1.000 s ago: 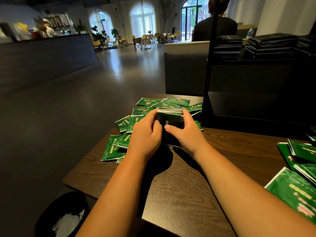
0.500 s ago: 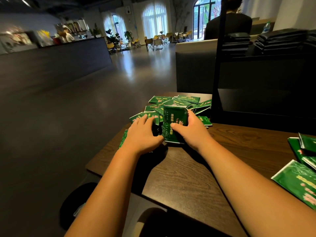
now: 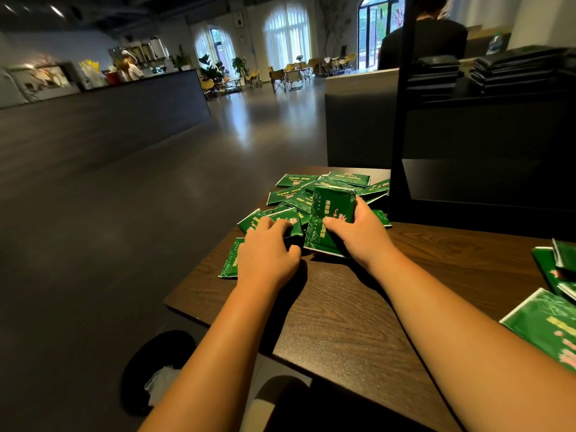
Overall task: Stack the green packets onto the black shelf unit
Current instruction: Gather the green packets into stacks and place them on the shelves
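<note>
right fingers (image 3: 363, 204): curled round the far edge of a stack of green packets (image 3: 330, 213), with the thumb laid across its printed front, so the grip is closed on the stack.
right hand (image 3: 358, 235): holds that stack tilted up on its lower edge, which meets the wooden table (image 3: 343, 307) at the near side of the loose pile.
left fingers (image 3: 276, 224): bent downward, tips resting on a loose packet (image 3: 288, 218) just left of the held stack. Whether they pinch it or merely press on it cannot be told from this angle.
left hand (image 3: 268, 254): palm down, covering part of an edge packet (image 3: 229, 260) at the table's left side; the thumb points right, just short of the stack.
loose pile (image 3: 299, 194): green packets lying flat and overlapping on the table's far left corner, behind and beside both hands.
black shelf unit (image 3: 467, 188): stands on the table just right of the pile, its upright post rising beside the held stack; the lower shelf is dark and glossy.
upper shelf: carries dark stacks (image 3: 514, 70) of flat items.
near-right packets (image 3: 548, 332): more green packets on the table's right edge, well apart from both hands.
background: a person in a dark top (image 3: 420, 42) beyond the shelf unit; a long counter (image 3: 124, 98) at far left.
</note>
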`<state>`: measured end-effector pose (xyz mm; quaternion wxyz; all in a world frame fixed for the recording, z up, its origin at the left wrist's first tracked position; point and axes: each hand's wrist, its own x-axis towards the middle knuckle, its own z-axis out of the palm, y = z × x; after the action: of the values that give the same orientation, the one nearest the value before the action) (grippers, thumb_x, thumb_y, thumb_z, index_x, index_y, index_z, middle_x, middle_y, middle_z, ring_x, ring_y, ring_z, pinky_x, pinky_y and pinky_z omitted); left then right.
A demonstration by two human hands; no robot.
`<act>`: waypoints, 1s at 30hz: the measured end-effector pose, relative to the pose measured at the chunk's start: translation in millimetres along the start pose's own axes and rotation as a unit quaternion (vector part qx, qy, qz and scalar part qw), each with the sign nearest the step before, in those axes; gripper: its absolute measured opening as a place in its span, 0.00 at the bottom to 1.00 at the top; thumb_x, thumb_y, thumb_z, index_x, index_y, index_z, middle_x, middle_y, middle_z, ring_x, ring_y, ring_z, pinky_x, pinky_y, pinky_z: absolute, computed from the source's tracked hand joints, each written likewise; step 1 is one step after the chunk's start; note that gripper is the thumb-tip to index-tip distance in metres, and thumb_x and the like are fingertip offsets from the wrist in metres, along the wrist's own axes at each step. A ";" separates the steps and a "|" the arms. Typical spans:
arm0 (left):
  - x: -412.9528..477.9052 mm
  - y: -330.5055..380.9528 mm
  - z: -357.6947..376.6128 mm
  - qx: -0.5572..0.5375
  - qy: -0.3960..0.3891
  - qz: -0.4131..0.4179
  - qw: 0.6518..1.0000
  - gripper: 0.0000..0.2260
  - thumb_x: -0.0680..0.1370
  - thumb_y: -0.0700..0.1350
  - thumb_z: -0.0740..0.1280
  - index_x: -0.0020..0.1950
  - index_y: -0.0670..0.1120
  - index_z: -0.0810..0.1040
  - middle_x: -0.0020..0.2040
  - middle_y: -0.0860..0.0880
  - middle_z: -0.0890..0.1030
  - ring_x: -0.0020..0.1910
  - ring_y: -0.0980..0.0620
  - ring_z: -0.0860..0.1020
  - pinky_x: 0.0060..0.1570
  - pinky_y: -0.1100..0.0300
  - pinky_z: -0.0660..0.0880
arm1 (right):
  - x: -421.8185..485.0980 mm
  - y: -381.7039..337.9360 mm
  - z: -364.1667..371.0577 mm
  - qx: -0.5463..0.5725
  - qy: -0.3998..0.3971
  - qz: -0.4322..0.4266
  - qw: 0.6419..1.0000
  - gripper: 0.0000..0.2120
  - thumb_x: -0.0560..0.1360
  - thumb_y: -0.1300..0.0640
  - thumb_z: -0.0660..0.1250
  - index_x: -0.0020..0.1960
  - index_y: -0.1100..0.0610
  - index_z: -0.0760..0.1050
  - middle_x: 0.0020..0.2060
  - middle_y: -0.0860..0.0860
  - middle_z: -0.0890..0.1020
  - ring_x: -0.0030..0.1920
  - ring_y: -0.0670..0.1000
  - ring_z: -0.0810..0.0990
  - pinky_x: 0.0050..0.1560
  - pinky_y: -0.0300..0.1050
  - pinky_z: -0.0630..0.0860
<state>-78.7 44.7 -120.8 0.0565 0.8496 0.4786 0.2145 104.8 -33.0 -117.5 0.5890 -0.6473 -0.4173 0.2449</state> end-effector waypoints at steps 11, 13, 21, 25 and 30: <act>-5.7 -1.3 -39.0 -0.190 0.160 -0.006 0.969 0.11 0.78 0.51 0.68 0.60 0.59 0.83 0.50 0.59 0.84 0.48 0.57 0.82 0.44 0.56 0.79 | 10.2 5.4 -5.9 0.181 0.096 0.035 0.978 0.12 0.77 0.58 0.76 0.57 0.52 0.78 0.51 0.51 0.87 0.53 0.54 0.87 0.61 0.61 0.83; -5.5 1.6 -46.4 -0.287 0.178 -0.018 0.941 0.09 0.79 0.47 0.69 0.56 0.58 0.84 0.47 0.60 0.85 0.46 0.63 0.82 0.41 0.68 0.75 | 11.7 6.4 -7.2 0.251 0.107 0.048 0.961 0.11 0.76 0.59 0.76 0.58 0.55 0.80 0.51 0.53 0.88 0.54 0.56 0.88 0.63 0.63 0.83; 10.6 29.6 -24.0 -0.503 0.154 -0.090 0.846 0.05 0.80 0.49 0.71 0.54 0.53 0.86 0.49 0.52 0.88 0.52 0.50 0.87 0.55 0.42 0.84 | -1.4 -9.5 -11.8 0.423 -0.052 0.146 0.893 0.10 0.76 0.58 0.72 0.53 0.59 0.89 0.53 0.60 0.88 0.54 0.62 0.88 0.67 0.66 0.79; 18.3 52.1 -5.2 -0.563 0.148 -0.094 0.807 0.06 0.81 0.54 0.70 0.56 0.56 0.85 0.54 0.53 0.88 0.56 0.50 0.86 0.61 0.38 0.82 | -4.5 -12.5 -6.3 0.425 -0.047 0.126 0.895 0.15 0.81 0.59 0.70 0.67 0.60 0.83 0.61 0.60 0.87 0.63 0.62 0.86 0.72 0.67 0.76; 19.0 67.0 10.2 -0.632 0.102 -0.064 0.766 0.06 0.86 0.42 0.69 0.62 0.48 0.80 0.56 0.50 0.87 0.55 0.52 0.86 0.54 0.54 0.83 | 2.6 -7.5 -10.1 0.422 -0.007 0.104 0.901 0.15 0.84 0.57 0.69 0.69 0.57 0.81 0.62 0.58 0.87 0.64 0.61 0.85 0.71 0.67 0.77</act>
<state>-13.0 25.8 -104.0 0.5447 0.5621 0.2915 0.5499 112.5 -36.8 -107.9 0.7751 -0.3763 -0.2091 0.4626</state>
